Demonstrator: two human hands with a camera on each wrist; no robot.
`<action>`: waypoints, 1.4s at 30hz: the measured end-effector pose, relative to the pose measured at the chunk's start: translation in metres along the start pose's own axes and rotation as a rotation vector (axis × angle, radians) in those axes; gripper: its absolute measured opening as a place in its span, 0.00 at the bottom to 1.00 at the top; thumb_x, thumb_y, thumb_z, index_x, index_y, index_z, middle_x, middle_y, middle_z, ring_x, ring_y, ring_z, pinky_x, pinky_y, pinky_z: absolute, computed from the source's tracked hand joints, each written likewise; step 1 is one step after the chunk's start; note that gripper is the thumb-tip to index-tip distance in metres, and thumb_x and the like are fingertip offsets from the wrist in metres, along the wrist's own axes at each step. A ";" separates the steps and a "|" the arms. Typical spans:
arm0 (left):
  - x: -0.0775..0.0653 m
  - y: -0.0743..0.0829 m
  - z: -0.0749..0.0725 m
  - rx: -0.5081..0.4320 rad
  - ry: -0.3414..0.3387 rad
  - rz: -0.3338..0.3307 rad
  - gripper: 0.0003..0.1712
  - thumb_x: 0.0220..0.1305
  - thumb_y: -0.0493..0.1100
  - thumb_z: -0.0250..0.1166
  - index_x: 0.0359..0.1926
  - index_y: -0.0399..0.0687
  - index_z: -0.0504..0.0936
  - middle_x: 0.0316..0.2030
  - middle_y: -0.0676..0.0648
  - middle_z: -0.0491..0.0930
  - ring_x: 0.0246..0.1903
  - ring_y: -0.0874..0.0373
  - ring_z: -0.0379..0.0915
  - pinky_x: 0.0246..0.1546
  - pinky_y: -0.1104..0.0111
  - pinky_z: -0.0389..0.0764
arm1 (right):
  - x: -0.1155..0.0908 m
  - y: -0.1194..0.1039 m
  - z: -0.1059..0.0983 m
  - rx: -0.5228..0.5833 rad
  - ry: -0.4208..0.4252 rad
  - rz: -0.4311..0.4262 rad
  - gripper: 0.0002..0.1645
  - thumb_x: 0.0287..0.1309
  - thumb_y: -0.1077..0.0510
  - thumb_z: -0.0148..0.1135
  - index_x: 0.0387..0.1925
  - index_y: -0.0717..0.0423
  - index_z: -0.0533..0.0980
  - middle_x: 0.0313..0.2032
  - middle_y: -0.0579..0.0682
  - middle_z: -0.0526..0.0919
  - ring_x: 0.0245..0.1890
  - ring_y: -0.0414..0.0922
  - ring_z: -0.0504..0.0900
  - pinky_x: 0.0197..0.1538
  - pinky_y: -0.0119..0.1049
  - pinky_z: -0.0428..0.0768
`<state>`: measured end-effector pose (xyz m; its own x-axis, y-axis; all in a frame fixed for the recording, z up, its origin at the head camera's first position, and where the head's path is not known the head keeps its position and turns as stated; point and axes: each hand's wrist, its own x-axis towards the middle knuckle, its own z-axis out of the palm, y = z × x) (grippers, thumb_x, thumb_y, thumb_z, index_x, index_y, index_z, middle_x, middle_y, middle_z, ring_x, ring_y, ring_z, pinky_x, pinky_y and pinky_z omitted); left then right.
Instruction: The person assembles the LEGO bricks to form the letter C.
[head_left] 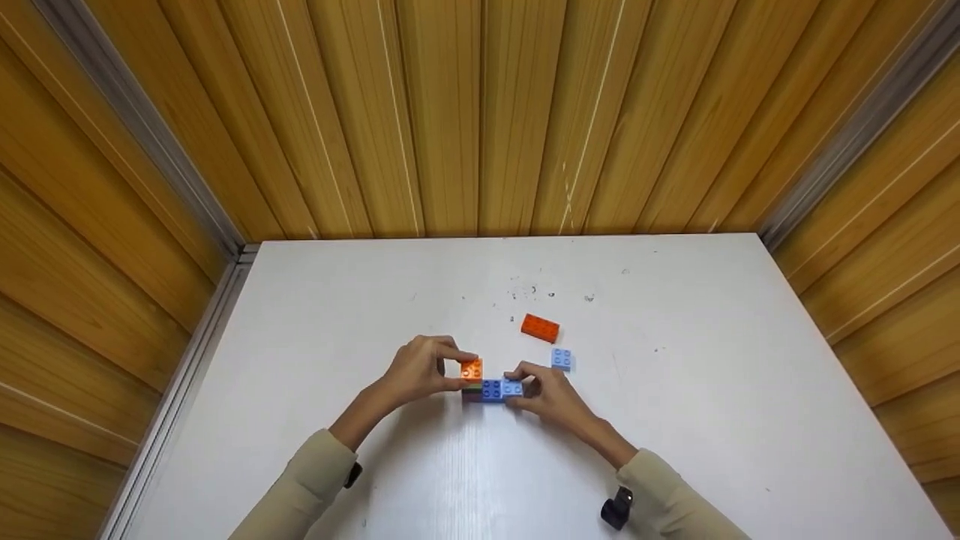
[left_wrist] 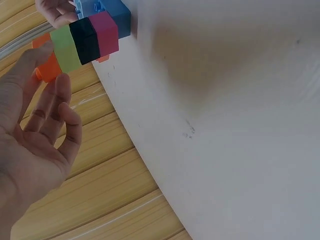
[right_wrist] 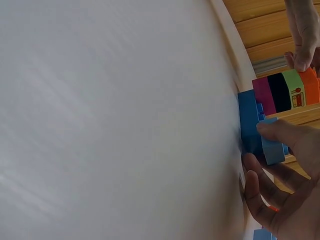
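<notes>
My left hand (head_left: 420,369) pinches an orange brick (head_left: 472,369) between thumb and fingers. That brick tops a column of lime green (left_wrist: 67,51), black (left_wrist: 85,42) and magenta (left_wrist: 106,33) bricks. A printed picture marks the green brick's side in the right wrist view. The column rises from one end of a longer blue brick (right_wrist: 248,122) low on the table. At the other end of the blue brick sits a light blue brick (right_wrist: 273,150), gripped by the thumb and fingers of my right hand (head_left: 553,395).
Beyond my right hand a loose light blue brick (head_left: 562,358) lies on the white table (head_left: 337,300). A red-orange brick (head_left: 540,328) lies a little farther back. Wood-patterned walls (head_left: 450,120) enclose the back and both sides.
</notes>
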<state>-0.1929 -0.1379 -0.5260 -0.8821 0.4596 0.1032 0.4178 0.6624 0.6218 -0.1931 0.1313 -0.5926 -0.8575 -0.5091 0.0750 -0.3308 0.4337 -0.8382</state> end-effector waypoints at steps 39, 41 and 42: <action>-0.002 0.000 0.014 -0.002 0.062 -0.047 0.24 0.48 0.49 0.83 0.49 0.54 0.91 0.32 0.47 0.87 0.22 0.68 0.63 0.24 0.76 0.63 | 0.039 0.006 -0.073 -0.106 0.056 -0.002 0.18 0.65 0.62 0.67 0.53 0.67 0.80 0.48 0.65 0.87 0.45 0.58 0.87 0.49 0.48 0.86; -0.002 0.001 0.015 -0.004 0.065 -0.047 0.24 0.48 0.48 0.83 0.49 0.54 0.91 0.32 0.46 0.87 0.22 0.68 0.63 0.24 0.75 0.63 | 0.044 0.013 -0.077 -0.104 0.127 0.017 0.16 0.65 0.63 0.67 0.52 0.67 0.81 0.46 0.63 0.87 0.44 0.57 0.86 0.48 0.44 0.85; -0.002 0.001 0.015 -0.005 0.065 -0.044 0.24 0.48 0.48 0.83 0.49 0.54 0.91 0.32 0.47 0.87 0.22 0.69 0.63 0.24 0.75 0.63 | 0.045 0.017 -0.078 -0.105 0.169 0.026 0.16 0.64 0.63 0.67 0.51 0.67 0.81 0.46 0.63 0.88 0.43 0.56 0.86 0.47 0.43 0.85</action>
<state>-0.1877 -0.1293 -0.5374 -0.9119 0.3907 0.1261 0.3777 0.6780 0.6306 -0.2683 0.1735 -0.5616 -0.9172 -0.3685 0.1516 -0.3397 0.5243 -0.7809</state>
